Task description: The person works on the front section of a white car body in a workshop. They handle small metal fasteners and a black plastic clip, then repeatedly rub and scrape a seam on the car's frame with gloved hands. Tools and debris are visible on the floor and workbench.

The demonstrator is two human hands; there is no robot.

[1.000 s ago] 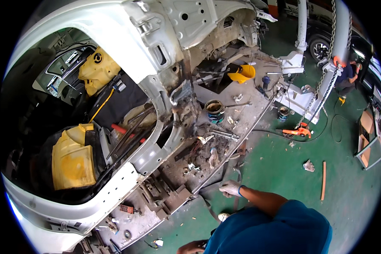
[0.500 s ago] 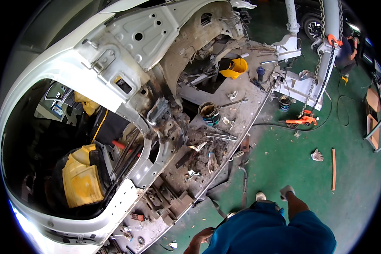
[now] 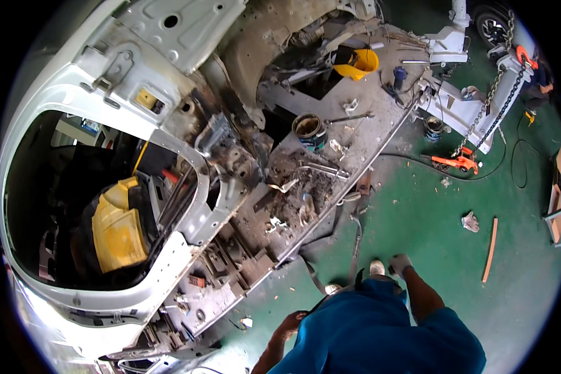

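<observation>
My left hand (image 3: 290,323), bare, is held low beside my blue shirt (image 3: 380,330). Its fingers are mostly hidden against my side. Out in front of me, over the green floor, is my right hand (image 3: 400,264) in a pale work glove; its fingers are too small to make out, and no object shows in it. Nearest the hands are a strap (image 3: 357,246) hanging from the bench edge and my shoes (image 3: 377,267). To the left stands a stripped white car body (image 3: 187,249) over a dirty metal bench (image 3: 371,134).
On the bench are an open can (image 3: 309,129), a yellow hard hat (image 3: 363,65), a wrench (image 3: 350,116) and scrap. An orange chain hoist (image 3: 458,163) lies near a grey steel post (image 3: 498,112). A glove (image 3: 470,222) and wooden strip (image 3: 490,250) lie on the floor. Another person (image 3: 538,87) is far right.
The view has shifted, so the car body sits further left and the bench shows more. My right arm reaches further forward, and my left forearm shows more beside my shirt.
</observation>
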